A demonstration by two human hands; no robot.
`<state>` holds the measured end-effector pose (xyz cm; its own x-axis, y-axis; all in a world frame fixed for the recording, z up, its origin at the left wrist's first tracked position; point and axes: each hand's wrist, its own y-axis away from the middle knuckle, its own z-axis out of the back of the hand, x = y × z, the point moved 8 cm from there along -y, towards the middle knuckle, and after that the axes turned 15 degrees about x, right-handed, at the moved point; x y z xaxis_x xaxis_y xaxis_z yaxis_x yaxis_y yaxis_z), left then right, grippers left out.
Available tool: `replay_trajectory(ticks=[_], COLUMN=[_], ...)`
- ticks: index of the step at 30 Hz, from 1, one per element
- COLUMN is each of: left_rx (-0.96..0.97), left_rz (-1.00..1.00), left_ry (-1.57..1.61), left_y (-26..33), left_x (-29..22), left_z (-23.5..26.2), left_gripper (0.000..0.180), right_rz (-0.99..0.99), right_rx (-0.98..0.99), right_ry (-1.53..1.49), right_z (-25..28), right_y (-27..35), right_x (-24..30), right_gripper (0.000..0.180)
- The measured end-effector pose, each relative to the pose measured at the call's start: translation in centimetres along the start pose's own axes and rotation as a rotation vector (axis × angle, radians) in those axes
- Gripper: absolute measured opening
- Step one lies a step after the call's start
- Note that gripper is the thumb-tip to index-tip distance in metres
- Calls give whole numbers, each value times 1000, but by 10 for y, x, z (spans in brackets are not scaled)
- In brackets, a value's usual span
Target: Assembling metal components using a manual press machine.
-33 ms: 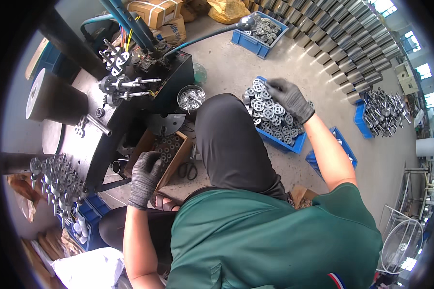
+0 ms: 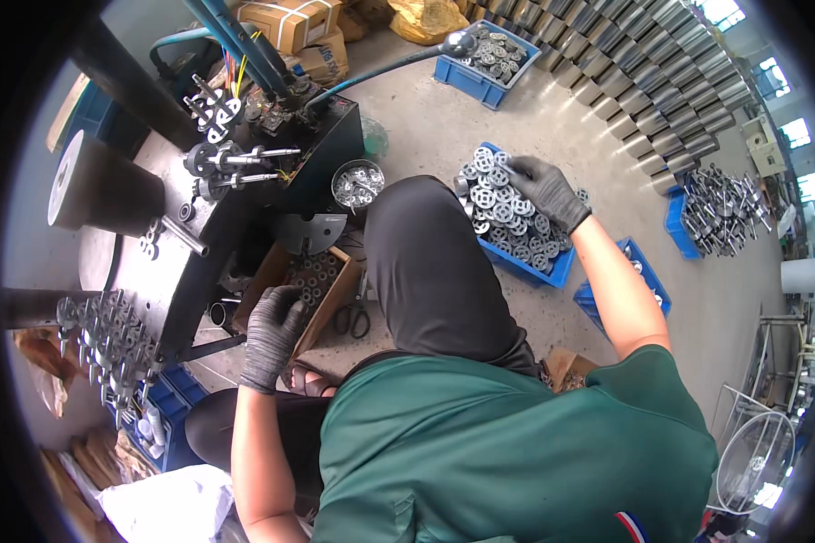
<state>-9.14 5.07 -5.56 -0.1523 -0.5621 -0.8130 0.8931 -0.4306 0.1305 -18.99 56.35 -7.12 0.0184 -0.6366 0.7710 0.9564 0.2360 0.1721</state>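
- The right hand [image 2: 548, 192], in a dark grey glove, reaches over the blue crate [image 2: 552, 273] on the floor, fingertips at a pierced metal disc [image 2: 501, 161] on top of the heap; from here I can't tell whether they're closed on it.
- More such discs [image 2: 516, 226] fill that crate, just beyond the person's knee.
- The left hand [image 2: 273, 333], gloved too, is well apart from the right, half curled near the open brown box [image 2: 337, 294] of small metal rings [image 2: 312, 281]; I can't see whether anything is in its grip.
- Black-handled scissors [image 2: 353, 321] lie beside that box.
- Over on the left, the bench [image 2: 165, 285] carries a big dark cylinder [image 2: 113, 190].
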Motion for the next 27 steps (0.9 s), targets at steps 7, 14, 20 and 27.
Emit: replay_trajectory(ticks=[7,14,20,27], left_rx=[67,118,157,197], left_rz=[124,214,205,254], left_ry=[-100,-101,-274,-328], left_y=[4,5,14,4], left_x=[41,68,79,65], left_z=[-14,-23,-22,-24], left_gripper=[21,23,22,25], right_rz=[-318,-438,-504,-447], right_rx=[186,227,454,634], right_ry=[429,543,800,1333], right_z=[-14,-16,-24,-72], right_y=[21,-34,-82,-132], right_x=[-112,-104,-47,-79], right_gripper=[34,35,35,40])
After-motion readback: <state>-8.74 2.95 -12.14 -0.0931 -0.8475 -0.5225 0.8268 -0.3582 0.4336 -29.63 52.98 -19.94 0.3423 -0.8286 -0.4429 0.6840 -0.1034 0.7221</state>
